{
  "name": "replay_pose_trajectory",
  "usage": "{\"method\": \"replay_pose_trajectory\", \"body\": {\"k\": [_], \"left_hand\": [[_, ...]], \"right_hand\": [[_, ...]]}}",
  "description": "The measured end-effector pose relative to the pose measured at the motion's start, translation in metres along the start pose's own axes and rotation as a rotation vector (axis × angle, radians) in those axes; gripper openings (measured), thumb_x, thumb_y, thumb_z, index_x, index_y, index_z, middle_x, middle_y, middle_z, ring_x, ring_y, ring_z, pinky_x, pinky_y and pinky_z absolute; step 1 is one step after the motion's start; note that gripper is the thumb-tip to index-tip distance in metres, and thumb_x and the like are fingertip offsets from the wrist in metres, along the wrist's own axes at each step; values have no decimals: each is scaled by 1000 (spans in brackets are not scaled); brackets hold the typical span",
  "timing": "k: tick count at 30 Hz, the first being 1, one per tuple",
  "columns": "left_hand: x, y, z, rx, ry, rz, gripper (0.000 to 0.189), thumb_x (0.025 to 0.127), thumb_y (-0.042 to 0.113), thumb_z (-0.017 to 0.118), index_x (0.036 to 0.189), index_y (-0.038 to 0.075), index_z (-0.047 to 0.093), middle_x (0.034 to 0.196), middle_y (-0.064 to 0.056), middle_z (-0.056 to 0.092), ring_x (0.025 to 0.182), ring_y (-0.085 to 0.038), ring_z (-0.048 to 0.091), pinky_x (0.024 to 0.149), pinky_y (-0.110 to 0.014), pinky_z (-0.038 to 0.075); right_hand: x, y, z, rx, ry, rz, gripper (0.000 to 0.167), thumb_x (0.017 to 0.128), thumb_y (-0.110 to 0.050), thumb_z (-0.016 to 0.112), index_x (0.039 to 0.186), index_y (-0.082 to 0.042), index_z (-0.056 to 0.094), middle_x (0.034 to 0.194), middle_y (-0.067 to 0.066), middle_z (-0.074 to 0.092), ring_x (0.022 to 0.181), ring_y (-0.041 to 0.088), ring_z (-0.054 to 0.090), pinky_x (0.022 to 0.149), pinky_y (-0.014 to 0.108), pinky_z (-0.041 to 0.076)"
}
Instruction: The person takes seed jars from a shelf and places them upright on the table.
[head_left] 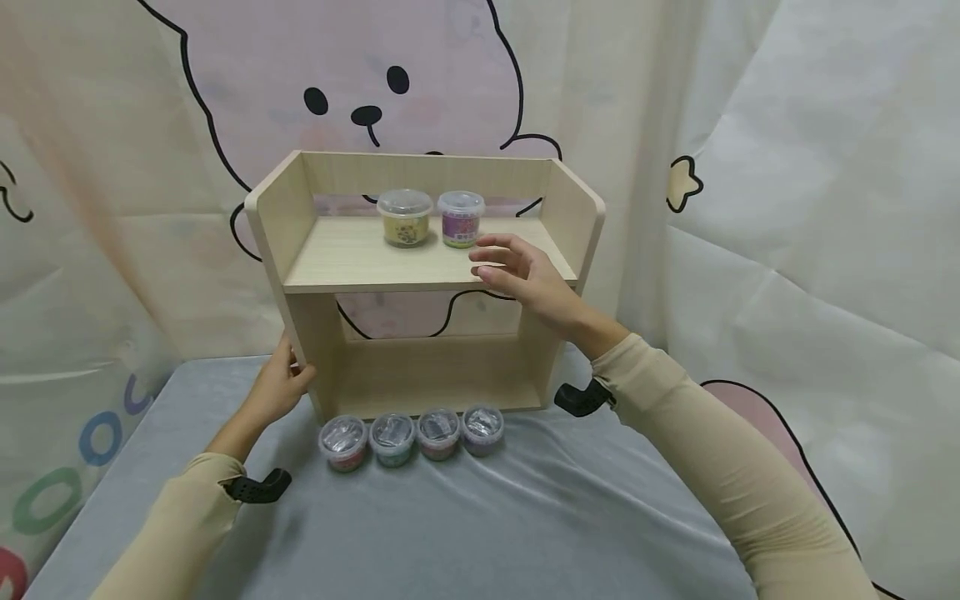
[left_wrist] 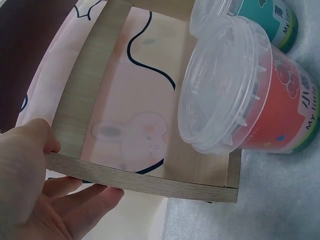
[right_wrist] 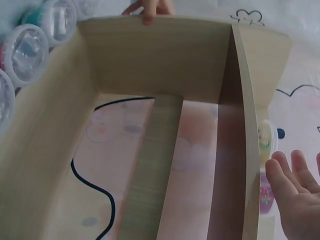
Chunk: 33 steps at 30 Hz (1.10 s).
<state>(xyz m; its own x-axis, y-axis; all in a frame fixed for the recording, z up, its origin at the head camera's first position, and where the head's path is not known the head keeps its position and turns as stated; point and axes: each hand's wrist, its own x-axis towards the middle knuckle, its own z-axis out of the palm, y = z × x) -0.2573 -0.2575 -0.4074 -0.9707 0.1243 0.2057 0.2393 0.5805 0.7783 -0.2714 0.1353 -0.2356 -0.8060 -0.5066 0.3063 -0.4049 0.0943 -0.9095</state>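
Head view: the left hand (head_left: 279,390) grips the left upright of the wooden shelf (head_left: 352,258), which stands on the grey-covered table (head_left: 525,517). The right hand (head_left: 517,271) hovers with its fingers relaxed and holds nothing, just right of the purple cup (head_left: 461,218); the yellow cup (head_left: 405,217) sits beyond it. The shelf board's long axis runs left to right.
Row: four lidded cups (head_left: 411,433) stand before the shelf's foot.
Left wrist view: the thumb and fingers pinch the panel edge (left_wrist: 140,176); a red cup (left_wrist: 250,95) lies near, its base cut off.
Right wrist view: only the fingertips (right_wrist: 295,175) show, beside the board's end; both upper cups are mostly hidden.
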Motion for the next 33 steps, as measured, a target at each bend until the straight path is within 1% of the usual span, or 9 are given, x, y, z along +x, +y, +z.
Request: {"method": "replay_pose_trajectory", "body": {"k": [5, 10, 15, 17, 20, 24, 27, 33], "left_hand": [[1, 1, 0, -13, -10, -5, 74, 100, 6, 44, 162, 21, 6, 148, -41, 40, 123, -59, 56, 81, -55, 61], [1, 1, 0, -4, -7, -16, 73, 100, 6, 44, 162, 19, 7, 149, -41, 39, 123, -59, 55, 81, -55, 61], [1, 0, 0, 2, -8, -13, 71, 100, 7, 44, 161, 18, 8, 149, -41, 39, 123, -58, 55, 79, -53, 61], [1, 0, 0, -1, -10, -11, 72, 101, 8, 44, 161, 18, 7, 149, -41, 39, 124, -59, 55, 79, -53, 61], [1, 1, 0, -7, -11, -9, 72, 101, 8, 44, 162, 19, 6, 149, -41, 39, 124, -59, 55, 80, -54, 61], [1, 1, 0, -5, -10, -11, 72, 101, 7, 45, 162, 20, 7, 148, -41, 39, 123, -59, 56, 80, -54, 61], [1, 0, 0, 0, -6, -12, 71, 101, 7, 45, 161, 18, 8, 148, -41, 40, 123, -59, 56, 80, -54, 61], [1, 0, 1, 4, 2, -9, 70, 100, 6, 46, 160, 17, 11, 147, -40, 42, 122, -58, 57, 80, -53, 61]], "right_hand": [[11, -4, -9, -4, 58, 3, 52, 101, -9, 53, 149, 2, 37, 150, 31, 44, 140, 44, 47, 114, 50, 44], [26, -3, -17, -21, 149, 30, 53, 102, -16, 55, 149, -1, 37, 151, 27, 45, 143, 39, 45, 115, 48, 43], [41, -1, -22, 8, 219, 81, 53, 102, -19, 56, 150, -4, 38, 152, 22, 45, 143, 31, 45, 118, 47, 41], [46, 1, -23, 33, 238, 103, 54, 102, -20, 57, 150, -5, 37, 152, 20, 44, 144, 30, 44, 119, 46, 39], [54, 4, -23, 77, 245, 135, 58, 102, -21, 58, 153, -6, 34, 155, 17, 41, 148, 30, 40, 122, 46, 35], [65, 9, -25, 154, 242, 175, 62, 103, -20, 57, 156, -8, 28, 159, 16, 32, 153, 30, 31, 127, 46, 26], [73, 14, -25, 198, 250, 197, 65, 103, -21, 57, 158, -10, 25, 161, 15, 29, 154, 28, 28, 129, 45, 20], [85, 19, -24, 242, 246, 214, 72, 102, -21, 59, 161, -15, 19, 165, 16, 23, 157, 26, 21, 130, 44, 13]]}}
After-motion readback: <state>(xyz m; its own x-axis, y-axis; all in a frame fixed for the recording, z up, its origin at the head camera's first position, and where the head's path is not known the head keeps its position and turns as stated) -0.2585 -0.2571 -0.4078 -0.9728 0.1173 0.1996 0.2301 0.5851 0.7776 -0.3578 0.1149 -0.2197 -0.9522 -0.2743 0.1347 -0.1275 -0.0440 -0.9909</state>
